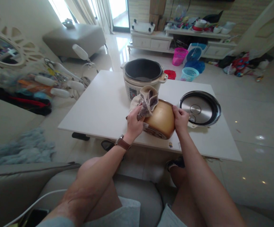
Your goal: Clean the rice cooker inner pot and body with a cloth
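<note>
A golden inner pot (162, 119) is held tilted over the white table's front edge, its printed base turned toward me. My left hand (135, 123) grips a beige and brown cloth (148, 100), bunched against the pot's left side. The fingers of my right hand (181, 119) are closed on the pot's right rim. Behind the pot stands a white cooker body (140, 83), its dark inside showing from above. The round lid (199, 108) lies on the table to the right, its metal inner side up.
The white table (96, 107) stands before my knees. Beyond it are a pink basket (180, 56), a light blue basket (189, 74) and a low cabinet (151, 42). A lamp with white shades (74, 85) is at the left, near a grey ottoman (77, 37).
</note>
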`<action>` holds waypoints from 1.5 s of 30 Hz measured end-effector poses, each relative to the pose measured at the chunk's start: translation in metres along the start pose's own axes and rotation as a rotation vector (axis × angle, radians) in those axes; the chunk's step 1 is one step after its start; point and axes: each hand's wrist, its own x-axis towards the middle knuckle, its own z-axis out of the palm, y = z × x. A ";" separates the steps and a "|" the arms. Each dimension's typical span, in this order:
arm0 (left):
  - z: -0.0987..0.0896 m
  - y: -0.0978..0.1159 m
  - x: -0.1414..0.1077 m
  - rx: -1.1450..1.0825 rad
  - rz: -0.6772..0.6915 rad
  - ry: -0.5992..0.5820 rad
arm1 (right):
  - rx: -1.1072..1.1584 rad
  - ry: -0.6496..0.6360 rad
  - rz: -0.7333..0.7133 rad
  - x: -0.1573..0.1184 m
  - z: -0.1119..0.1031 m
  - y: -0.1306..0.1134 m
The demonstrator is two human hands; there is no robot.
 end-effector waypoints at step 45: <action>0.006 -0.016 0.009 -0.154 -0.331 0.225 | -0.062 0.028 -0.069 -0.007 0.003 -0.013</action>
